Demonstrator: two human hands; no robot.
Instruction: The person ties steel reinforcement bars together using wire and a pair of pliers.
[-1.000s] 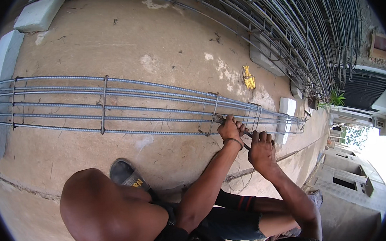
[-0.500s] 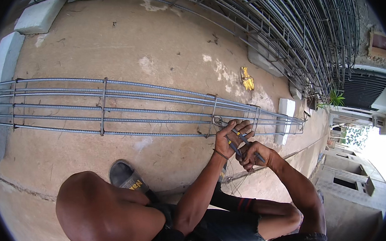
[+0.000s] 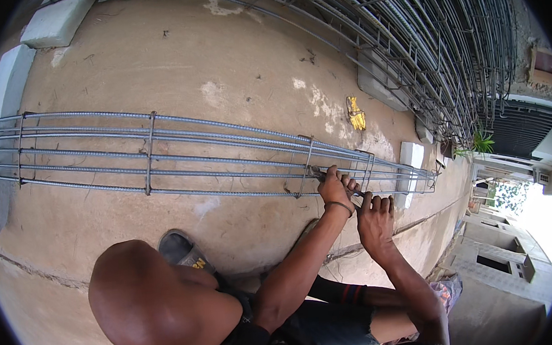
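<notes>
From where I stand, a crouching co-worker's nearer hand and farther hand are both clamped on a dark metal pliers-like tool, one behind the other; the camera wearer's own hands are out of sight, so I cannot tell how they stand. The tool's head is at a bent stirrup of a slim cage of ribbed, blue-grey steel bars, towards its lower edge. The cage spans two pale, smooth-faced blocks, a long left block and a smaller right block, above a tan, scuffed concrete floor. Its long axis runs left to right, dipping slightly and seeming to narrow rightward; the tool slants across its lower edge, head up and left, handles down and right. A crumpled yellow glove lies on the floor beyond the cage, below a dense pile of thin steel bars along the floor's upper right side. Half a second ago the handles were spread, yellow showing on them; now they are mostly hidden under the fists, much as a second ago.
</notes>
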